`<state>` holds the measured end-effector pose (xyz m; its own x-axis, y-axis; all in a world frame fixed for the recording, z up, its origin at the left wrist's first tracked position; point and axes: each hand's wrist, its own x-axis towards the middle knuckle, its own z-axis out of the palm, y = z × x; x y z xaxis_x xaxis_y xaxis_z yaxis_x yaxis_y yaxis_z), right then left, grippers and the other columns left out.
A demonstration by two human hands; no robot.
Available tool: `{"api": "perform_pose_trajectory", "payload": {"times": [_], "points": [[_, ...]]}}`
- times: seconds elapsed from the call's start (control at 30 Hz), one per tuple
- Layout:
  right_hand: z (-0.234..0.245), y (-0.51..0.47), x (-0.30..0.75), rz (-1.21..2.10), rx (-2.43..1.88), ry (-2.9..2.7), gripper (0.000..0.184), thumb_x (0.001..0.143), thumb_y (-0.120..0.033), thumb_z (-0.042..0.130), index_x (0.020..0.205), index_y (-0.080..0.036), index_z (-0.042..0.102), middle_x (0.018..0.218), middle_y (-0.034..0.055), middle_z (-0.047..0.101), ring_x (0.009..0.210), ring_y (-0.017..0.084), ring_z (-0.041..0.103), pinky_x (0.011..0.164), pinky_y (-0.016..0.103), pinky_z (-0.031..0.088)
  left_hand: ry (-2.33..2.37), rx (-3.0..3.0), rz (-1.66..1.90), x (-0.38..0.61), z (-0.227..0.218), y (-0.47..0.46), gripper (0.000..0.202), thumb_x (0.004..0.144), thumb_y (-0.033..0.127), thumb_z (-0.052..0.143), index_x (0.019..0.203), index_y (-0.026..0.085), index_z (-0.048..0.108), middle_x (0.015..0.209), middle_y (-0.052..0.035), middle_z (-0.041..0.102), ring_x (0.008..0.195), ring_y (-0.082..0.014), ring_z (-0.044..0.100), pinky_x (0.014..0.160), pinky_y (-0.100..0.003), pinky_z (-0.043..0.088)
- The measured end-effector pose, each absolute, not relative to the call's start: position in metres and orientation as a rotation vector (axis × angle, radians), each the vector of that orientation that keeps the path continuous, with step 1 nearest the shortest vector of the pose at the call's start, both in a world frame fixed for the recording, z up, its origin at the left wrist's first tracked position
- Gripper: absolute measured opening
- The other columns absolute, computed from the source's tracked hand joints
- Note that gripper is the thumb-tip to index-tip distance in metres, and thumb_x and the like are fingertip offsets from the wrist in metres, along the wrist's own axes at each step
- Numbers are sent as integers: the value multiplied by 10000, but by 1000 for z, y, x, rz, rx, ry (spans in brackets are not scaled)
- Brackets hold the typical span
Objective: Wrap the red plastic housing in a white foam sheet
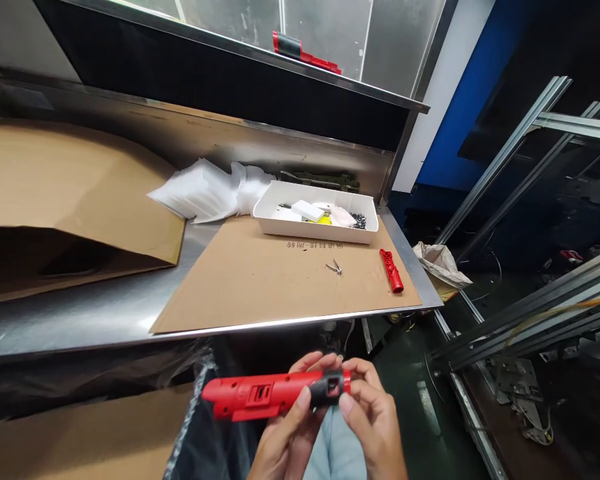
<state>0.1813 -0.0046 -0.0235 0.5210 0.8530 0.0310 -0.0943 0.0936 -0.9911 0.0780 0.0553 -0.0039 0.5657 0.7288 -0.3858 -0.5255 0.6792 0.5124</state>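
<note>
both hands (330,413) clamped on red housing (275,393) | steel bench (80,313), cardboard mat (270,280), white tray (315,230)

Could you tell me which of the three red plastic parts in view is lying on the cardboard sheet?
The small ribbed red part near the sheet's right edge. The long red housing is held in both hands; the third red part sits on the upper shelf.

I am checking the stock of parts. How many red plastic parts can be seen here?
3. One in both hands, left hand and right hand: red housing. One small red part on the cardboard sheet. One red piece on the upper shelf. More may be hidden.
</note>
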Motion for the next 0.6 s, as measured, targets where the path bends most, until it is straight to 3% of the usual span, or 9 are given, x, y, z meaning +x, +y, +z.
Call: {"api": "perform_pose_trajectory", "payload": {"times": [0.23, 0.33, 0.43, 0.6], "points": [[-13, 11, 192, 913, -1253, -756, 346, 797, -537, 683, 930, -233, 784, 1183, 107, 523, 1165, 304, 531, 1023, 421, 400, 656, 639, 803, 75, -1, 71, 421, 665, 433, 857, 1053, 319, 738, 1217, -57, 664, 1336, -353, 387, 1176, -474, 208], [-10, 16, 193, 906, -1242, -737, 339, 790, -520, 694, 913, -218, 784, 1183, 115, 531, 1172, 304, 524, 1036, 429, 398, 663, 677, 782, 75, -1, 77, 411, 646, 454, 863, 1024, 344, 746, 1146, -37, 683, 1272, -329, 450, 1126, -401, 318], [-8, 19, 194, 891, -1238, -720, 334, 780, -510, 703, 900, -208, 780, 1168, 114, 535, 1150, 294, 534, 1022, 423, 409, 644, 691, 777, 78, -2, 80, 411, 661, 459, 853, 1039, 346, 738, 1116, -19, 690, 1140, -268, 548, 967, -278, 460], [-7, 20, 199, 894, -1220, -701, 296, 763, -493, 720, 809, -203, 755, 1139, 100, 530, 1128, 272, 531, 994, 384, 417, 634, 737, 786, 85, -3, 81, 374, 668, 460, 848, 1005, 334, 747, 1089, 0, 687, 1089, -248, 573, 912, -227, 481]]}}
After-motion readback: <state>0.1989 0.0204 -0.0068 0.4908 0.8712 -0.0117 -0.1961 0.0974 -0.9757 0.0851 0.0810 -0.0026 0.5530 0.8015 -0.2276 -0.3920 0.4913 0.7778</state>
